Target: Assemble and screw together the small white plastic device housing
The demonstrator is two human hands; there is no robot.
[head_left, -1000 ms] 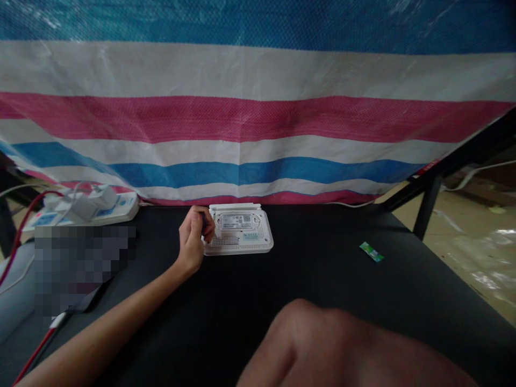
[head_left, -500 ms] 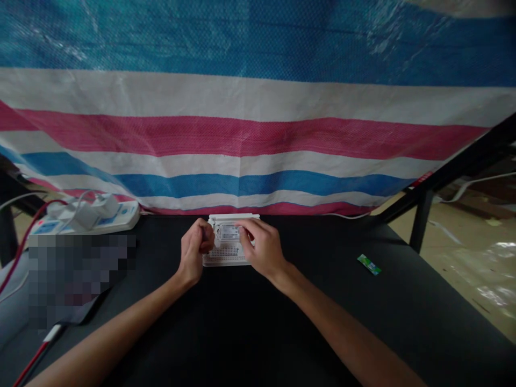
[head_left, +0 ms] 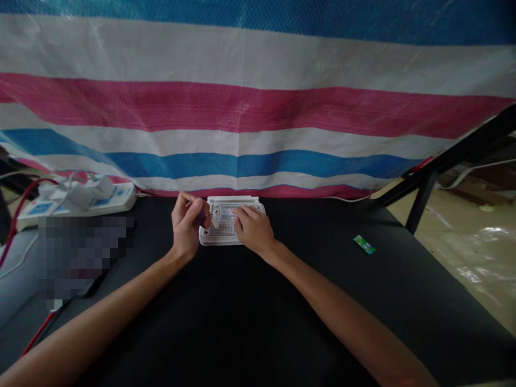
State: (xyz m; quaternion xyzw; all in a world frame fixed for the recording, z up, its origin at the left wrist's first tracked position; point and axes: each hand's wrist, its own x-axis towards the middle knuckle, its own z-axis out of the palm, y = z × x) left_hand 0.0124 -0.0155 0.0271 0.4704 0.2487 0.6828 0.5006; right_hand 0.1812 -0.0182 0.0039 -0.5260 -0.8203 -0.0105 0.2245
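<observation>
A white vented device that looks like a router lies at the far side of the black table, its underside label facing up and a white bar along its back edge. My left hand is at its left side, thumb and fingers curled together. Whatever may be between them is too small to name. A small pale piece shows beside those fingertips, over the device. My right hand rests on the device's right half, fingers extended and lying flat, covering part of the label and vents.
At the left stand a white power strip with plugged-in adapters and a blurred-out dark flat object with a red cable. A small green packet lies to the right. Striped sheeting hangs behind the table, beside a black metal frame.
My right hand has gone from bent, pinching fingers to lying flatter on the device. My left hand's fist has loosened a little. The whole view has shifted, so everything appears higher.
</observation>
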